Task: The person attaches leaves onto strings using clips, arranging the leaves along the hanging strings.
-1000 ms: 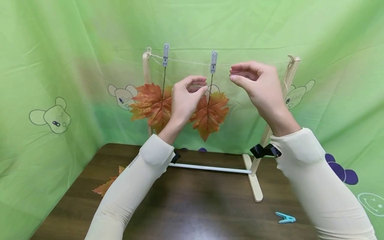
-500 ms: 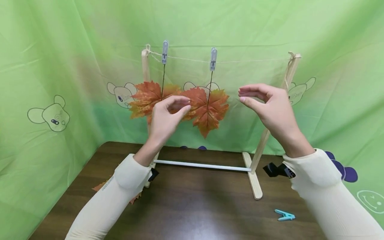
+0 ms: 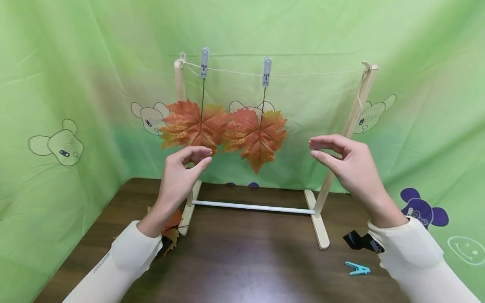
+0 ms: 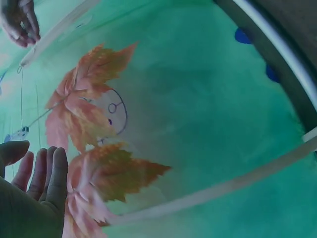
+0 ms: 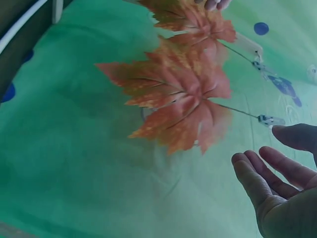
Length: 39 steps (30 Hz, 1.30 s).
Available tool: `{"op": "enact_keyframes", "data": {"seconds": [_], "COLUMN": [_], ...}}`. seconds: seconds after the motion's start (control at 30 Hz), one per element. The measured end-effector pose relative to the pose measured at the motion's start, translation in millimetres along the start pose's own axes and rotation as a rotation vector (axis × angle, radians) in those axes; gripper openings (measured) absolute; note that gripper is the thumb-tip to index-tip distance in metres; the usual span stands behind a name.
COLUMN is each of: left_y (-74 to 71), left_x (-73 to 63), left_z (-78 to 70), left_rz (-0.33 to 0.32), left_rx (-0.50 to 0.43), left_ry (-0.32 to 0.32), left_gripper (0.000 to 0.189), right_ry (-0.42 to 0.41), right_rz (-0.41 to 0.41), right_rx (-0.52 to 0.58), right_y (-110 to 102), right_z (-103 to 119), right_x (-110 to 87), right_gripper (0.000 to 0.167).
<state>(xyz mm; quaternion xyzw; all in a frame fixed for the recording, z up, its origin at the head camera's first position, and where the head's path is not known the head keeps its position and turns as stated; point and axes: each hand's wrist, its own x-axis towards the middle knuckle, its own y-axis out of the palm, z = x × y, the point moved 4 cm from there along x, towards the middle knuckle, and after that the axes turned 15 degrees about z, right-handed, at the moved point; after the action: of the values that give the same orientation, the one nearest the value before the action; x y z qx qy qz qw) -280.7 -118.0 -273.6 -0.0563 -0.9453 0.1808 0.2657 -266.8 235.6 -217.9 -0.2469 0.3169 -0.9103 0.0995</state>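
Two orange maple leaves hang by their stems from a string. A grey clothespin holds the left leaf, and a second grey clothespin holds the right leaf. My left hand is in front of the left leaf's lower edge, fingers and thumb loosely curved with nothing between them. To the right of both leaves, my right hand floats before the wooden post, likewise holding nothing. Each wrist view shows the leaves beyond an empty hand, such as the right hand.
The string spans a wooden stand with a white crossbar low down. A turquoise clothespin lies on the brown table at right. More maple leaves lie at left, partly behind my left forearm. Green printed cloth surrounds the table.
Both hands have come down from near the string and spread apart, left hand leftward, right hand slightly rightward. The hung leaves and grey clothespins keep their places on the string.
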Motion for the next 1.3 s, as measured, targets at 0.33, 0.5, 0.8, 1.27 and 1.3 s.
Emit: {"op": "enact_keyframes", "data": {"seconds": [0.33,0.5,0.8,1.27,1.3], "left_y": [-16.8,-21.0,-26.4,-25.7,-26.0], "left_x": [-24.1,-36.9,-60.3,-95.8,-97.0], "left_z": [28.7,40.0,62.4,83.3,85.2], "left_rz": [0.0,0.006,0.059,0.134,0.144], "left_rx": [0.035,0.039,0.09,0.183,0.185], "left_ry": [-0.115,-0.137,-0.207,-0.286,-0.29], "left_gripper": [0.019,0.02,0.026,0.027,0.028], "right_ry": [0.018,0.035,0.125,0.139,0.144], "right_rz": [0.019,0.042,0.119,0.139,0.139], "right_rx": [-0.065,-0.055,-0.052,-0.085,-0.087], "right_y": [4,8,14,21,21], "right_z": [-24,-34,-56,-90,-93], "right_x": [-21.7,-31.3,-52.8,-85.6,-87.8], "right_gripper": [0.027,0.026,0.029,0.028,0.028]}}
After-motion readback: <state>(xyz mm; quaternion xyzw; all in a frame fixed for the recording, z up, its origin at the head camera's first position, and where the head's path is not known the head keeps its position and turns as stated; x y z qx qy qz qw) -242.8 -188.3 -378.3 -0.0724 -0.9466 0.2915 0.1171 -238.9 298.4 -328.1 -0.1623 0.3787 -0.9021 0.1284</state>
